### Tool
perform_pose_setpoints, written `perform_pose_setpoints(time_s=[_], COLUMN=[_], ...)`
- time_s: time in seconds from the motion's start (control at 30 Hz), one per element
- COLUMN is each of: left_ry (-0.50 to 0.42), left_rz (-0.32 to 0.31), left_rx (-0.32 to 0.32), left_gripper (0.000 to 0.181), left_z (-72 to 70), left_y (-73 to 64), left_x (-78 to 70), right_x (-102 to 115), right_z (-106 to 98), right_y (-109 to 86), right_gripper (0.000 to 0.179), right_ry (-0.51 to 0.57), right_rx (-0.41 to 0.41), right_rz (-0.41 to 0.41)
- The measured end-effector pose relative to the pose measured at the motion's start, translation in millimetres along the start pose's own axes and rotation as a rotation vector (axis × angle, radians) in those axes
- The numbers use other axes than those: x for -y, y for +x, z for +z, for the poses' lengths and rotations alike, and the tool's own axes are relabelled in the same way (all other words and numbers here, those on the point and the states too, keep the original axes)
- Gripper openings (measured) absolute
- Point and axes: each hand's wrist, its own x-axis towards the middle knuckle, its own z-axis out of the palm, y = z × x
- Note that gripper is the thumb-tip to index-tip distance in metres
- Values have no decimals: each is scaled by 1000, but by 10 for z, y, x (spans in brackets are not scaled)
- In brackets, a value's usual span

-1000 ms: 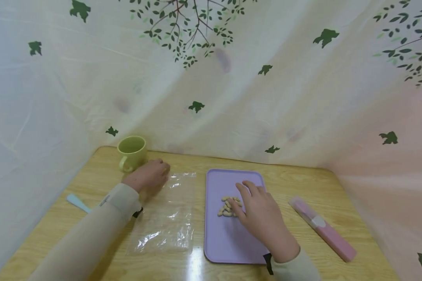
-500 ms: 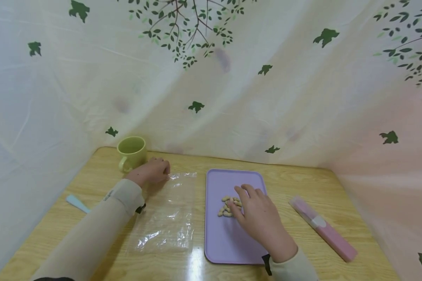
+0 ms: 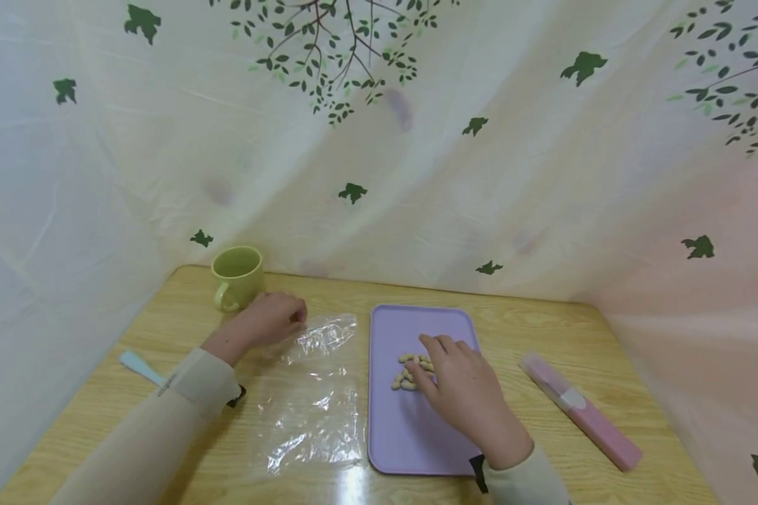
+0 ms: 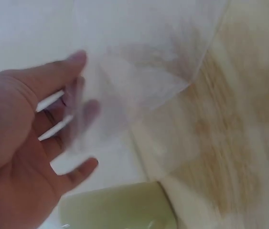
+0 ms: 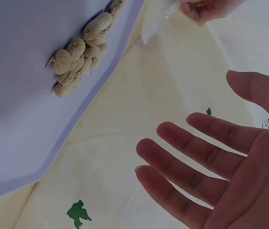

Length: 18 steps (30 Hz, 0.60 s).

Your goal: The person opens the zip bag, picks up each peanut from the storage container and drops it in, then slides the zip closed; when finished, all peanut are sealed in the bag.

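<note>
**Limp Clear Film, Pinched at Its Far Edge**

My left hand (image 3: 262,322) pinched the clear plastic bag (image 3: 318,403) between thumb and fingers at its far edge, toward the left. I judged it very light, soft and slippery, best taken by an edge or corner. It lay just left of the purple tray (image 3: 417,445), long axis running away from me; I couldn't tell which end opened. My right hand (image 3: 467,396), fingers apart, held nothing.

Pale cloth (image 3: 278,168) encloses a light-wood bench (image 3: 577,330) on 3 sides, left, far and right, printed with leafy branches (image 3: 354,38) and dark green bird shapes (image 3: 352,192). The right side looks pinkish; white glare (image 3: 352,485) marks the bench's near part.
</note>
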Motion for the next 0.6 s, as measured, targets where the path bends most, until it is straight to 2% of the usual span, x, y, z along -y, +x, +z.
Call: perform_pose_setpoints(time_s=[0.13,0.2,0.33,0.43,0.5,0.6], left_ry=[31,59,123,178,203,231], left_rz=[129,216,446,615,692,744], left_rx=[-113,-199,-402,-541,-600,-637], left_gripper=[4,6,15,22,25,26], left_z=[-61,-89,-169,-237,-269,-303], left_y=[-225,-316,-470,-539,-559,-584], left_x=[-145,-228,-389,-514,-608,-751], right_x=[44,71,155,222,257,307], right_z=[-32,-58,-116,-140,-152,-169], right_y=[25,41,92,146,182,240], right_gripper=[50,50,48,46,45,42], right_ry=[70,130,306,422,472,540], right_rx=[1,7,21,18,26,59], right_rz=[-13,-9,-9,-48,-75,-84])
